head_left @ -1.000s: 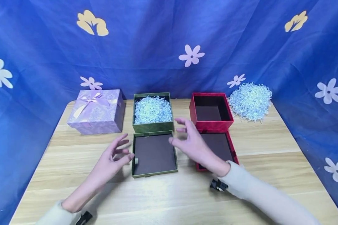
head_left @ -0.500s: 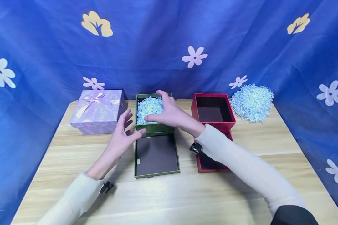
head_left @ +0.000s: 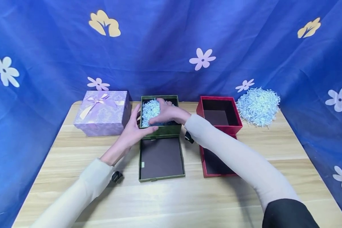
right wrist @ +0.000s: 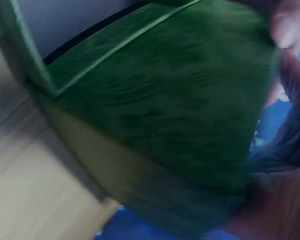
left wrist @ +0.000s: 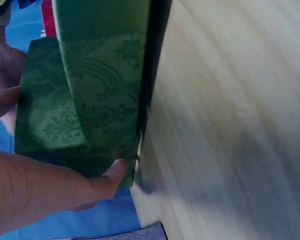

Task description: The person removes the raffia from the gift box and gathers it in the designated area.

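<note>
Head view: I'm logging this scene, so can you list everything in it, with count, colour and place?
green box: 1, green, table middle, holds pale shreds
green lid: 1, green, brown inside, in front of the green box
red box: 1, red, right of the green box
red lid: 1, red, in front of the red box
purple box: 1, lilac, bowed, closed, left
shred pile: 1, pale blue-white, far right
table: 1, light wood
backdrop: 1, blue, flowered
left hand: 1, at the green box's left side
right hand: 1, on the shreds in the green box

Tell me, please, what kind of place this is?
Probably a staged gift-packing table: a wooden table in front of a blue flowered cloth backdrop, with gift boxes such as the green box and a pile of shredded paper.
</note>
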{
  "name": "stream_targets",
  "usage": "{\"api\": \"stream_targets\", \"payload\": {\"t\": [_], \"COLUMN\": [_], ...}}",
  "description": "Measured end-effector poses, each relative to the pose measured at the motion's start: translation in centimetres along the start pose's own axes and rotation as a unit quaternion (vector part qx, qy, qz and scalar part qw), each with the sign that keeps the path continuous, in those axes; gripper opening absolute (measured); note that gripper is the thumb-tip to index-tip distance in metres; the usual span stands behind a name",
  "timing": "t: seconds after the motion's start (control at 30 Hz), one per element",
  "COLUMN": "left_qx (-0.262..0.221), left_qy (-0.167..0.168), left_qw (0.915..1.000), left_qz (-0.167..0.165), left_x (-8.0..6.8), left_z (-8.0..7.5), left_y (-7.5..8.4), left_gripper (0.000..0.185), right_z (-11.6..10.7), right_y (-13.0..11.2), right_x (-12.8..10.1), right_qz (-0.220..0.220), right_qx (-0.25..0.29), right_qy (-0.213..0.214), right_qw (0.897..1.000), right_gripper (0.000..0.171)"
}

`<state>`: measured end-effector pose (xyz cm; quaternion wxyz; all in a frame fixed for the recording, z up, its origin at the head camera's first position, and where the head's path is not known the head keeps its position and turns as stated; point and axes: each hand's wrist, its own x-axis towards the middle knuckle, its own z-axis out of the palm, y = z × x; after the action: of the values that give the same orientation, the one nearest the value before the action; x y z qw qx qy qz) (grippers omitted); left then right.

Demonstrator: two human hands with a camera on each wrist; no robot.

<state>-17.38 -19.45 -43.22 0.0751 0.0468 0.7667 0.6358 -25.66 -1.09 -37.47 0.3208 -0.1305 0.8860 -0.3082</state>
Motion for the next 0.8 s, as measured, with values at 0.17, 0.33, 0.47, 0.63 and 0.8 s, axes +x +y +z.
{"api": "stream_targets", "payload": {"t": [0.17,0.33,0.47,0.63,0.8], "left_qx": [0.016,0.051,0.064,0.089,0.094], "left_qy": [-0.003,-0.002,0.001,-0.001,-0.001], "left_qw": [0.9999,0.9987,0.9979,0.9959,0.9955], "left_qz": [0.001,-0.003,-0.012,-0.017,-0.015], "left_x": [0.4,0.4,0.3,0.1,0.4], "left_z": [-0.2,-0.8,-0.9,-0.8,-0.7], "left_y": [0.0,-0.2,-0.3,-0.1,0.0], "left_gripper": [0.121,0.121,0.123,0.122,0.121], "right_z": [-0.1,0.1,0.6,1.6,2.1], "right_y": [0.9,1.5,1.9,2.1,2.2], "right_x": [1.7,3.1,3.7,4.3,4.3], "right_qz": [-0.028,-0.109,-0.163,-0.197,-0.197], "right_qx": [-0.019,-0.003,0.018,0.037,0.029], "right_qy": [-0.023,-0.037,-0.041,-0.019,0.033], "right_qw": [0.999,0.993,0.986,0.979,0.979], "right_gripper": [0.113,0.116,0.114,0.108,0.091]}}
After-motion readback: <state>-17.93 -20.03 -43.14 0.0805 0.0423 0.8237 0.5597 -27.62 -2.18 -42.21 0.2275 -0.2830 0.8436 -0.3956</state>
